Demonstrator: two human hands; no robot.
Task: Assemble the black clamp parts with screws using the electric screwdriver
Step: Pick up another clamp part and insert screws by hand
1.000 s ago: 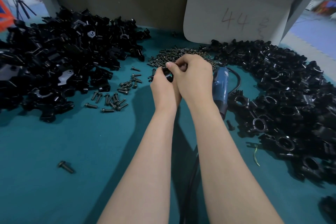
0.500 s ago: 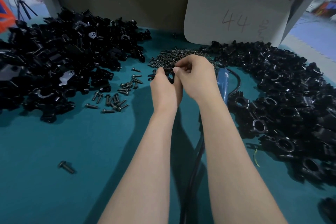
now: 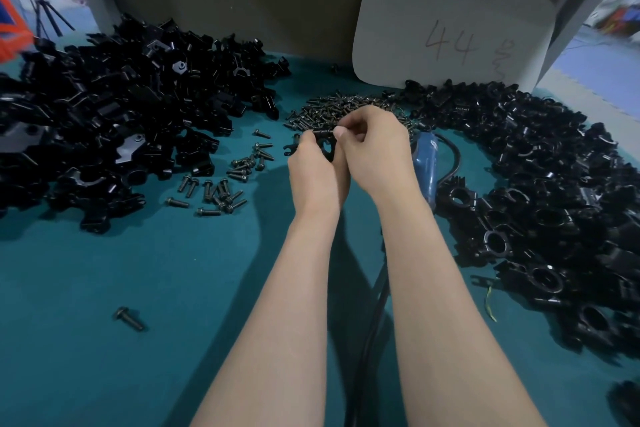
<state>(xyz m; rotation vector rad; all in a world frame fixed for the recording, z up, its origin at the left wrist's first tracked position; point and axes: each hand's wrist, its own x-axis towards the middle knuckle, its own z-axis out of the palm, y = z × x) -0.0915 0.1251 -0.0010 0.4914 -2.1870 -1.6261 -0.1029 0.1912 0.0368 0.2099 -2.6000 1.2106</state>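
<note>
— What are the hands doing?

— The left hand [image 3: 313, 166] grips a small black clamp part [image 3: 325, 146] with a round opening, lifted just above the table in front of the screw heap. The right hand [image 3: 375, 149] has its fingers curled, with thumb and forefinger pinched at that part's upper edge. Whether a screw sits in the pinch, I cannot tell.

— What's different from a second ago?

— Then the right fingers lay across the left hand and hid the part. Half a second ago they had drawn back to a pinch at its top. Now the hands are slightly apart and the round opening shows between them.

— Meaning?

— I'd judge a screw is being started by hand, or the pieces lined up. Driving hasn't begun: the blue-handled electric screwdriver [image 3: 426, 163] lies just right of the right hand, where it lay in both earlier views, with its black cable [image 3: 375, 333] running towards the camera between the forearms.

— And further out?

— A heap of small dark screws [image 3: 332, 111] lies behind the hands, and larger loose bolts [image 3: 221, 191] are scattered to the left. There are piles of black parts at far left [image 3: 121, 121] and far right [image 3: 554, 201], all on teal cloth [image 3: 138, 288].

— Any writing?

— A pale rounded card [image 3: 450, 10] leans against the back wall. It has "44" handwritten on it, then a scribble I can't read. No brand is legible on the screwdriver.
</note>
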